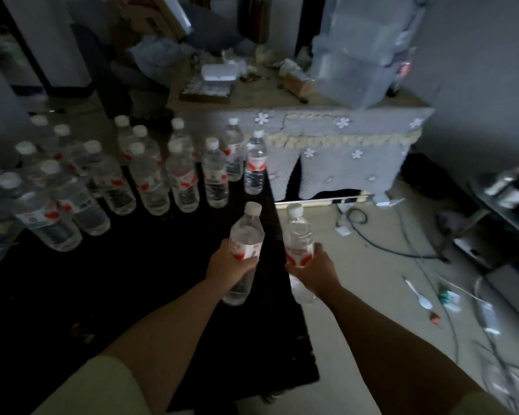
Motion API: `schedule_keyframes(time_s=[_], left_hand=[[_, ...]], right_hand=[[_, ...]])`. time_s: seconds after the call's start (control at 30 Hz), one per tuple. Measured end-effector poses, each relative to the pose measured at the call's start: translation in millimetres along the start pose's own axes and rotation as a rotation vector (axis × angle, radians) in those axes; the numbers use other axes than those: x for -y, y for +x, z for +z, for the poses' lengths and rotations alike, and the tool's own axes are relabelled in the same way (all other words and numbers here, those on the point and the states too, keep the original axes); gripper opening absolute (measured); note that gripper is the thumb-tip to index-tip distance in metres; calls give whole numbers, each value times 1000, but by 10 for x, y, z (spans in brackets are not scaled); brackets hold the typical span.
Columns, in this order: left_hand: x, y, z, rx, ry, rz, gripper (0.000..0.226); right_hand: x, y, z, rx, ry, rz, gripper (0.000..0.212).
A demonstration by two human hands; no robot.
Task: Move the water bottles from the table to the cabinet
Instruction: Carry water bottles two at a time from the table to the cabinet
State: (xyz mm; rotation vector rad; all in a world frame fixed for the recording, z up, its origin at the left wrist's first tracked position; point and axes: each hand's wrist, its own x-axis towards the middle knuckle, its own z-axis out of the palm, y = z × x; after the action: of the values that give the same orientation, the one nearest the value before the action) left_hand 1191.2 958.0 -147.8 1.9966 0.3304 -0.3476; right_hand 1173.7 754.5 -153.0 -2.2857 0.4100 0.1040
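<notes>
Both forearms reach mid-frame, left hand (231, 266) and right hand (313, 269) each clamped around a full, heavy-looking, slick bottle's label.

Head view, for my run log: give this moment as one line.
left hand: bottle in grip | right hand: second bottle in grip | remaining bottles: standing on dark table
</notes>
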Motion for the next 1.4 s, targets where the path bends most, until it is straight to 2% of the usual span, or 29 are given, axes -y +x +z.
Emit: schedule_keyframes(time_s=[0.17, 0.4, 0.53, 0.67, 1.0, 1.17, 1.4], left_hand=[[-289, -57, 598, 87, 142, 128, 59], [-788, -120, 1326, 382, 330, 393, 58], [-1047, -289, 1726, 541, 383, 516, 56], [-1157, -701, 2223, 699, 441, 593, 64], [-1054, -2084, 3435, 1130, 550, 760, 72], [-961, -2805, 4028, 1185, 607, 839, 70], [-814, -3705, 4777, 1246, 614, 856, 64]], right_hand=[[-416, -240, -545, -132, 1, 143, 72], [-855, -782, -1088, -401, 82, 385, 71], [-1054, -1199, -1274, -554, 93, 491, 81], [-1322, -1737, -1418, -687, 109, 627, 73], [-2120, -3132, -1831, -942, 212, 913, 74], [-2618, -3790, -2069, -1020, 202, 1018, 69], [-3315, -4588, -2431, -1068, 211, 1101, 67]])
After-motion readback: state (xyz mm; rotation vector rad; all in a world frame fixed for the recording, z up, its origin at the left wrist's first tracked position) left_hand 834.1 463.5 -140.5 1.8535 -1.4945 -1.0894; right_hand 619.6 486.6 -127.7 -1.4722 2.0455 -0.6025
